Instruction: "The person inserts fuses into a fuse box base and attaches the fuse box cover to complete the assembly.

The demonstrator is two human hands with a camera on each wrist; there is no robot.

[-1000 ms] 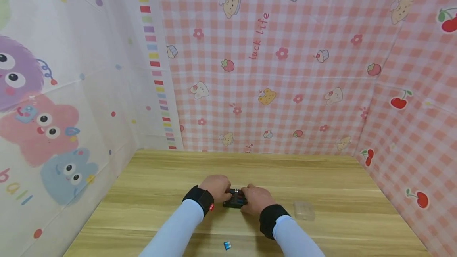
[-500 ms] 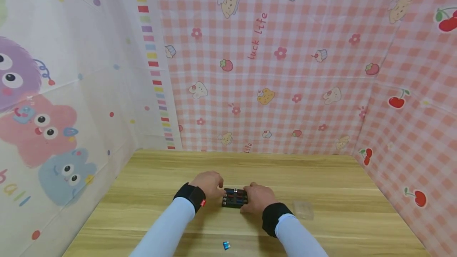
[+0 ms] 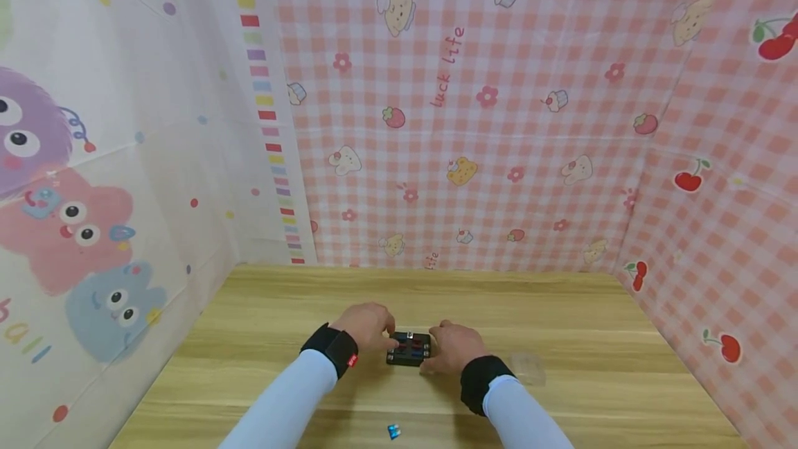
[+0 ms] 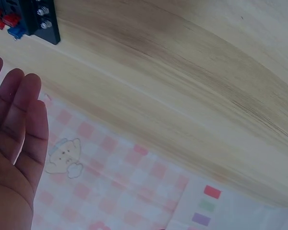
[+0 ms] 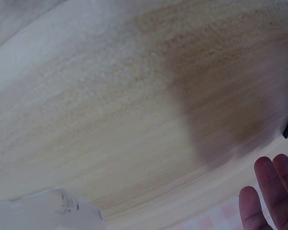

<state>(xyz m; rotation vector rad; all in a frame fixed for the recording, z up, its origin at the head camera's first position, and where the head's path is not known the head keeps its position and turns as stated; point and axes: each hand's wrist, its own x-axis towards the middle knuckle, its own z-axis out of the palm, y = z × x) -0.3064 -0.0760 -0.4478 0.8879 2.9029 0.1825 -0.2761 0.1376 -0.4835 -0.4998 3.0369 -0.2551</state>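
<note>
A black fuse box [image 3: 409,350] with red and blue blade fuses lies on the wooden table in the head view. My left hand [image 3: 366,326] is at its left edge, the thumb tip overlapping the box. In the left wrist view its other fingers [image 4: 30,96] are loosely extended beside the box, and a fingertip shows close to the red fuses [image 4: 10,19]. My right hand [image 3: 458,348] holds the box's right side between thumb and forefinger. Its remaining fingers [image 5: 273,184] extend beyond the box corner in the right wrist view. Blue blade fuses [image 3: 394,431] lie near the front.
A clear plastic cover [image 3: 528,369] lies right of the right hand, and also shows in the right wrist view as a pale cover [image 5: 48,211]. Patterned cloth [image 3: 461,123] hangs behind the table and along both sides.
My left hand moves left off the box, uncovering its left side, then returns with the thumb over the left edge. The right hand stays at the right side.
</note>
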